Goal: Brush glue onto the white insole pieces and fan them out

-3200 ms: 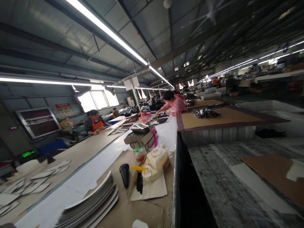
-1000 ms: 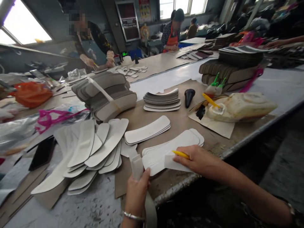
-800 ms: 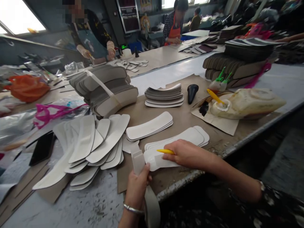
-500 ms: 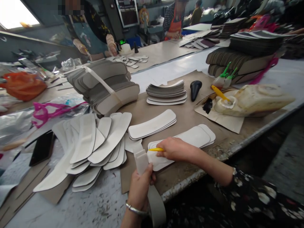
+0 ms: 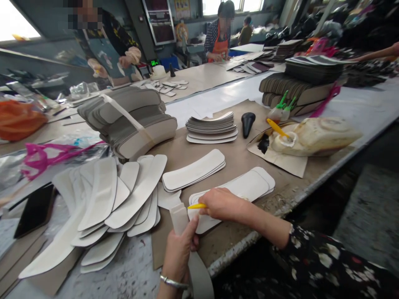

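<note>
My left hand (image 5: 182,249) is closed around a long pale strip (image 5: 199,272), thumb on top; its upper end stands up with a folded band, and its lower part curves down past the wrist. In my right hand (image 5: 222,203) is a thin yellow stick (image 5: 197,206), its tip pointing left at the strip's upper end. The rest of the stick is hidden by the fingers. Beneath the right hand lies a short stack of curved white pieces (image 5: 254,182). Another small stack of white pieces (image 5: 193,170) sits just beyond.
Fanned white pieces (image 5: 137,199) spread to the left, near a phone (image 5: 34,211). Behind stand a tied grey bundle (image 5: 146,128) and a neat pile (image 5: 212,128). A glue jug (image 5: 327,135) with a yellow stick lies right, beside a black tool (image 5: 247,124). Co-workers stand across the table.
The camera view has shifted, so the table things sit further left and slightly lower. Both hands keep their grip, the yellow stick still beside the strip's end. A co-worker's hands across the table have lifted.
</note>
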Demonstrator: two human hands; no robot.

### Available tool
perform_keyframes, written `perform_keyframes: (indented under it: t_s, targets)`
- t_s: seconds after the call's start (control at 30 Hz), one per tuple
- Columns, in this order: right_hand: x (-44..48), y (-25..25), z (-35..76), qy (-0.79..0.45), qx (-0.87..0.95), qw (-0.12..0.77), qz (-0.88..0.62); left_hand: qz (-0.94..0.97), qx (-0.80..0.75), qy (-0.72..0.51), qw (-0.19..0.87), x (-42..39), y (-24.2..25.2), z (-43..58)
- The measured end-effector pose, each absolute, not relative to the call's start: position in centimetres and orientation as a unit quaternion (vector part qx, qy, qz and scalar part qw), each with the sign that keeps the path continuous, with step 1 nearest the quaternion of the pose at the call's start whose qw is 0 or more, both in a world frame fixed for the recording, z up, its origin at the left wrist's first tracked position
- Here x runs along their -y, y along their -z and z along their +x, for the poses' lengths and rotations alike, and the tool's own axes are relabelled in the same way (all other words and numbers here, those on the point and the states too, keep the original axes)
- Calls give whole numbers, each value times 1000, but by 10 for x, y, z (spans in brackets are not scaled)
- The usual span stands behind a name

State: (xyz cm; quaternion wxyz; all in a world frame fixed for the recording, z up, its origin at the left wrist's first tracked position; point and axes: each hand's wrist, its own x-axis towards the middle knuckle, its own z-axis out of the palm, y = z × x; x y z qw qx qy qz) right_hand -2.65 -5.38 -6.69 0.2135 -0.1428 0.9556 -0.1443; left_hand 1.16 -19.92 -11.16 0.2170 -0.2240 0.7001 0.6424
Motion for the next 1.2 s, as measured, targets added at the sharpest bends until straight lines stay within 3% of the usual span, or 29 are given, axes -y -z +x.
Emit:
perform_keyframes:
  t_s: [0.37, 0.63, 1.2]
  targets:
    - [-6, 39, 14, 85, -975, 199, -52, -205, -751, -598, 191, 199, 124, 13]
    - [-63, 53, 27, 22, -994, 80, 73, -222, -758, -578, 204, 199, 122, 16]
    - [-67, 80, 17, 28, -992, 84, 93, -254, -795, -495, 240, 198, 104, 12]
